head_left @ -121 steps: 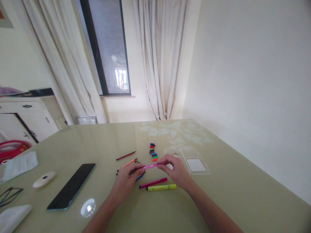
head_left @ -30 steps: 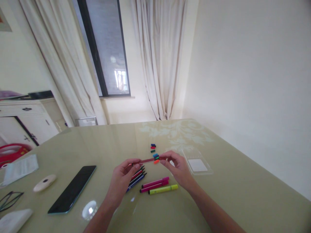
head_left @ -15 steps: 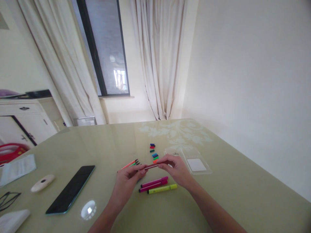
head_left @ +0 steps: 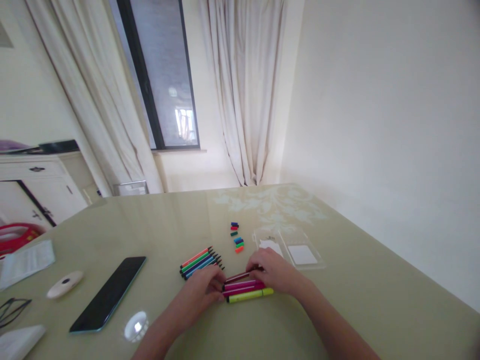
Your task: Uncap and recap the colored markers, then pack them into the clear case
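A dark brown-red felt-tip pen (head_left: 237, 276) lies along the far side of two magenta felt-tip pens (head_left: 240, 287). My right hand (head_left: 276, 271) has its fingers closed around the right end of the brown-red pen. At the left ends of the pens, my left hand (head_left: 200, 294) is curled, with thumb and fingers about the magenta pens; its exact contact is partly hidden. Nearest me is a yellow-green felt-tip pen (head_left: 250, 295). Several uncapped felt-tip pens (head_left: 198, 261) lie side by side beyond my left hand, dark tips pointing right.
Loose coloured caps (head_left: 239, 245) form a line farther back. An open clear plastic case (head_left: 318, 260) lies behind my right hand. Leftward are a black phone (head_left: 108, 295), a white oval object (head_left: 65, 284), dark-framed glasses (head_left: 13, 310) and a shiny round disc (head_left: 136, 326).
Both hands have come down with the brown-red pen, placing it beside the magenta pens. The magenta pens' left ends have shifted right. The uncapped pens are now more visible.
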Demonstrator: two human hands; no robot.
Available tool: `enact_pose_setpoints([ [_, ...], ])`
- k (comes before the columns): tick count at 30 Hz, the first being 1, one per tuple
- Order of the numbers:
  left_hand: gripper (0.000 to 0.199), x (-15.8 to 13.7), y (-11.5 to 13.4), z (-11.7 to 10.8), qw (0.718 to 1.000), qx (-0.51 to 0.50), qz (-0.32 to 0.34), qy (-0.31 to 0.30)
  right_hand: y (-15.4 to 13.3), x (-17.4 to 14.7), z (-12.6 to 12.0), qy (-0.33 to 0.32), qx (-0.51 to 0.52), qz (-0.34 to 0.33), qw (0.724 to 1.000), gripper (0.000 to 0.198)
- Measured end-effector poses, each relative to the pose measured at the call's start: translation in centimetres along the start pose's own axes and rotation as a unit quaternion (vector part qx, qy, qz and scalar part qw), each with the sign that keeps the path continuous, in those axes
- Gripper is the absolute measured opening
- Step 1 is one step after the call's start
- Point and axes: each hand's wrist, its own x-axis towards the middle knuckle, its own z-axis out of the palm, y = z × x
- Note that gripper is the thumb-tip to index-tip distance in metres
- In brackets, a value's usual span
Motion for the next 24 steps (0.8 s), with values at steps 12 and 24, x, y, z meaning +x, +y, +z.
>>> enact_pose_setpoints([
  [12, 0.011, -0.4, -0.5, -3.2, 0.976, 0.192, -0.053, 0.088, -1.1, -0.4, -0.4, -0.044, 0.005, -0.043, 0.998, 0.022],
  [24, 0.008, 0.6, -2.3, -3.8, 0.967, 0.214, -0.042, 0.131, 1.1, 8.5, 0.2, 0.063, -0.098, 0.104, 0.988, 0.03],
])
